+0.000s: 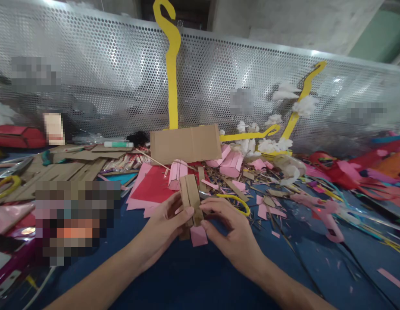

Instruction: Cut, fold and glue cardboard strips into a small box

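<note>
A narrow folded piece of cardboard (189, 193) stands tilted in front of me, a groove running down its length. My left hand (164, 230) pinches its left side, thumb on the front. With curled fingers, my right hand (232, 232) grips the right edge. A small pink paper piece (199, 237) shows below the cardboard, between my hands; whether it is attached I cannot tell. Just behind are a pink paper prism (178, 174) and red paper (154, 185). A yellow scissors handle (242, 203) shows behind my right hand.
A pink glue gun (326, 215) with a glowing red light lies right, its cord trailing forward. A cardboard box (186, 144) with a tall yellow hook shape (173, 82) stands before the perforated metal panel (122, 86). Cardboard sheets (41, 172) lie left, and scraps litter the blue table (193, 280).
</note>
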`<action>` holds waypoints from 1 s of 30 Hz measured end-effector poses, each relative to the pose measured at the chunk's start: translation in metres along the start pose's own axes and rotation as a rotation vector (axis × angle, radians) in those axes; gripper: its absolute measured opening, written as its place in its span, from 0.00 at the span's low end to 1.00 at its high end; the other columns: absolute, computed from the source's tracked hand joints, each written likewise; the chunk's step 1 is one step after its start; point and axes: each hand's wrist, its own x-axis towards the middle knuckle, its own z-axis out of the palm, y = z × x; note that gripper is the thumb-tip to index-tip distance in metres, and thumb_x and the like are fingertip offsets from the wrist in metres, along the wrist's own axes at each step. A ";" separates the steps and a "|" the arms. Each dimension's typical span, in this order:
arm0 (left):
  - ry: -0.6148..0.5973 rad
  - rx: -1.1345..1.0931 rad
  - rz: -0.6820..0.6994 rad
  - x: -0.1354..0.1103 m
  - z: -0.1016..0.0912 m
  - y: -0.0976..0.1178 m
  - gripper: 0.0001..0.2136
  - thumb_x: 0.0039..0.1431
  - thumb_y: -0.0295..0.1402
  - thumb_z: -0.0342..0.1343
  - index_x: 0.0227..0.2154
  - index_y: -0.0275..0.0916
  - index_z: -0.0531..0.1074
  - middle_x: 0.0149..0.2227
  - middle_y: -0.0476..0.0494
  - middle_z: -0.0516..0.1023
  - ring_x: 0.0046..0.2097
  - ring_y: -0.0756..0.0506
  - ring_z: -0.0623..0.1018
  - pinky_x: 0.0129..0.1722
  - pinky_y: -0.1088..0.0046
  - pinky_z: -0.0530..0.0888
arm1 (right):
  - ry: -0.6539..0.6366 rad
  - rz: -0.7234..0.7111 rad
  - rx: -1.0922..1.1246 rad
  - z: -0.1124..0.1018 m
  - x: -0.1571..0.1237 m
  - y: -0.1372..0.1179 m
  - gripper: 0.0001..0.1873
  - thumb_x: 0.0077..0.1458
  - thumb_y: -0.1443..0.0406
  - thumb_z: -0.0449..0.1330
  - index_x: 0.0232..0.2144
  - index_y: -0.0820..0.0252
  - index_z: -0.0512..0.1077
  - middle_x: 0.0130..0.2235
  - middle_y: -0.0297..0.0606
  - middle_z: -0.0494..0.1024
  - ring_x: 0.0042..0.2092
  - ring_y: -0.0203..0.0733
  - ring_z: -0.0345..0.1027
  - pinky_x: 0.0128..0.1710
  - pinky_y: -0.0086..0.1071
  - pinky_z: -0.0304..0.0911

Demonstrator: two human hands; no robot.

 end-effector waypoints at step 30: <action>0.058 0.125 -0.078 -0.006 0.004 0.002 0.17 0.64 0.46 0.62 0.48 0.42 0.72 0.41 0.45 0.83 0.35 0.47 0.83 0.36 0.72 0.80 | -0.158 0.362 0.337 0.002 -0.003 0.001 0.08 0.66 0.60 0.62 0.40 0.55 0.66 0.31 0.30 0.71 0.32 0.37 0.69 0.34 0.32 0.64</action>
